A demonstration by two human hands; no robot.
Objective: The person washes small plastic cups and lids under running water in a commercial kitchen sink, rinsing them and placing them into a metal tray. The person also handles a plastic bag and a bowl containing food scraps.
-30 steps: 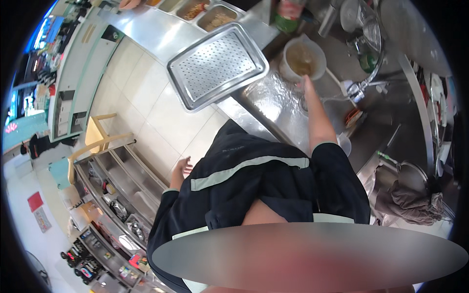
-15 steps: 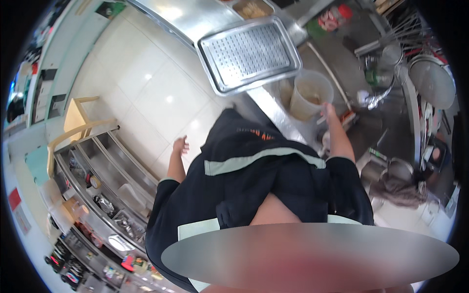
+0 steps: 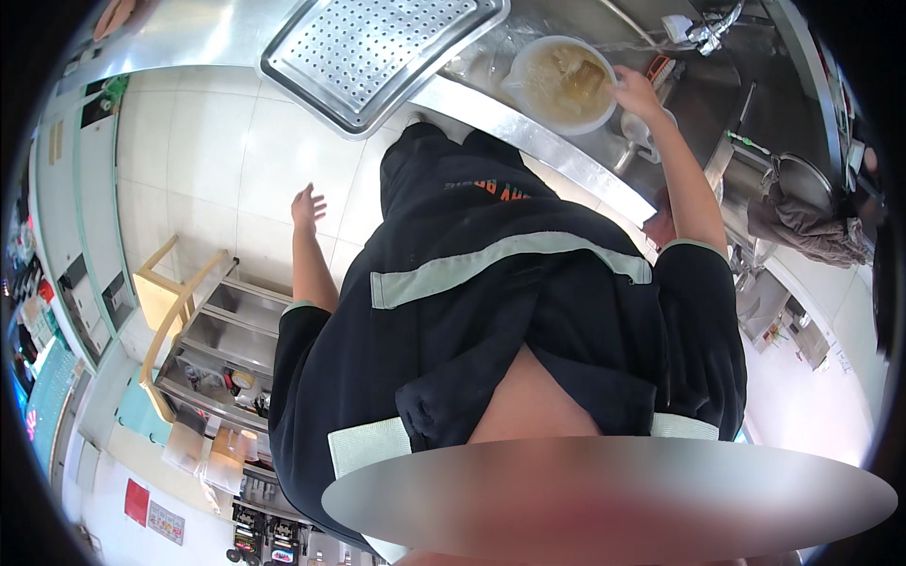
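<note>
My right hand (image 3: 638, 92) is closed on the right side of a translucent white plastic container (image 3: 519, 87) at the sink. Pale, cloudy yellowish liquid with clear lumps or bubbles fills part of it. Whether a handle lies under my fingers is hidden. A white plastic vessel (image 3: 644, 141) stands just below that hand. My left hand (image 3: 308, 208) hangs out over the floor on the left, fingers spread, holding nothing.
A perforated metal tray (image 3: 377, 47) juts over the counter edge, left of the container. In the sink area lie a brush (image 3: 663, 72) and crumpled foil (image 3: 717, 28). A brown cloth (image 3: 807, 226) hangs at the right. Metal shelving (image 3: 231, 335) and a wooden chair (image 3: 160, 292) stand left.
The view has shifted, so tray and sink sit higher in the picture. The container's opening now faces me more, showing the liquid inside; my right hand stays on it. My left hand remains open.
</note>
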